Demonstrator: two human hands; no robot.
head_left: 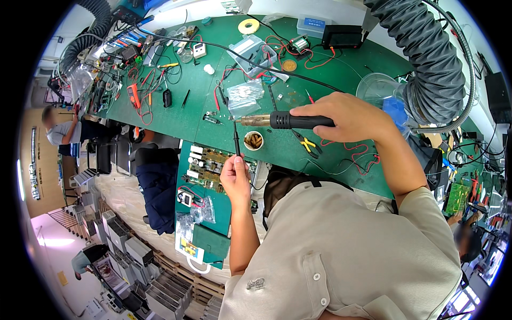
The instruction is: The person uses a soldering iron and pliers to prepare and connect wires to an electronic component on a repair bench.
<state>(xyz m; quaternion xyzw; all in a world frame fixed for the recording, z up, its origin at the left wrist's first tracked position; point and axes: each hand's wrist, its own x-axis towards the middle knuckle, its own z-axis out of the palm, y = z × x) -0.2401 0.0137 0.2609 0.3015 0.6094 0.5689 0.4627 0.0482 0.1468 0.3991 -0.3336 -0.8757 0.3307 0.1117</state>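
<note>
My right hand [349, 114] is wrapped round the black handle of a hot air gun [280, 120], its metal nozzle pointing left over the green table. My left hand [236, 181] pinches a slim black test probe [237, 143], held upright. The probe's upper end is close to the nozzle's mouth; whether they touch I cannot tell. Just below the gun stands a small white cup [254, 141] with brown pieces in it. Clear plastic bags [245, 96] lie beyond the nozzle, and a syringe [212, 119] rests to its left.
Yellow-handled pliers [308, 145] and red leads lie right of the cup. A circuit board [208, 168] sits on a lower green surface by my left hand. A grey ribbed duct [434, 58] hangs at the right. An orange multimeter [133, 95] lies left; other people are farther off.
</note>
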